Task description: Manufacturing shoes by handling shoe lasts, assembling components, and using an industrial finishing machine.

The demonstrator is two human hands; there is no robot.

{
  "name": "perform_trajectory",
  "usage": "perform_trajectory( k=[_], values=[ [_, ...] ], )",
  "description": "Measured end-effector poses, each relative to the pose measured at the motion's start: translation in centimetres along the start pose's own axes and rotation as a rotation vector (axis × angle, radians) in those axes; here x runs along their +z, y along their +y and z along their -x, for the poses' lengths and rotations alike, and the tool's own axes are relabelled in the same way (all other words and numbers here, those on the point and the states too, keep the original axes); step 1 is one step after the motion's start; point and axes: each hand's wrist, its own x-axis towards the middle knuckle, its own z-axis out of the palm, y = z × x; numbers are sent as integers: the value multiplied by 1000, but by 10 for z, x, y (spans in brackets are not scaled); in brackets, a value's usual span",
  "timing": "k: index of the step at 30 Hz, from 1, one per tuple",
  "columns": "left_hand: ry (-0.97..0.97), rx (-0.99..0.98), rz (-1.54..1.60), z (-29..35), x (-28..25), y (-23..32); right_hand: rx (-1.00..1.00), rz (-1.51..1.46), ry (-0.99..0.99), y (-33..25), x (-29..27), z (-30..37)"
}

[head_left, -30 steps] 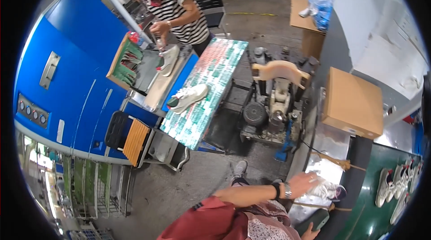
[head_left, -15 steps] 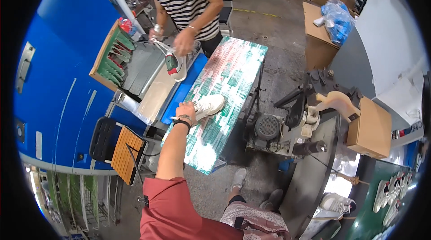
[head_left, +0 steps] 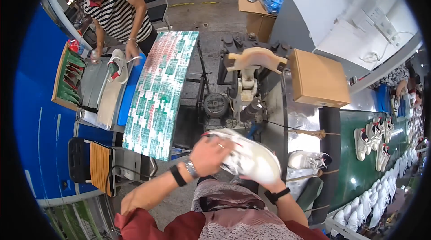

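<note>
So I'm standing here watching, and both arms are bent and drawn in toward the middle. The left hand [head_left: 208, 155] comes in from a forearm that angles up and across from the lower left, elbow stuck well out to the side, back of the hand facing up. The right hand [head_left: 266, 182] comes up from the lower right, shorter reach, forearm tipped inward, wrist low with a black band [head_left: 279, 193] round it.

Grip-wise, they've both got the same white sneaker [head_left: 256, 161]. Left is closed over the heel end, fingers laid across the upper near the collar. Right is cupping the toe end from below and the near side, gripping it, though most of those fingers are tucked behind the shoe so I honestly can't tell how they're bent. Shoe's a bit blurry too.

It's up in the air in front of the person's body, toe pointing off to the right and a little back toward them. Past it is the machine [head_left: 247, 85] with the curved tan pad. The green-and-white patterned table [head_left: 157, 101] is off to the left, apart from the shoe. Over on the right, a second sneaker [head_left: 305, 160] lies on the shiny metal ledge [head_left: 301, 139], near the right hand but not touching it.
</note>
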Motion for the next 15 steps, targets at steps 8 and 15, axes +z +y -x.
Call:
perform_trajectory(
  k=[8, 15],
  values=[
    [308, -94, 218, -73, 48, 58, -798, 723, 141, -77, 75, 3],
    [393, -233, 521, -111, 79, 33, -1035, 1536, 492, -116, 102, -41]
  ],
)
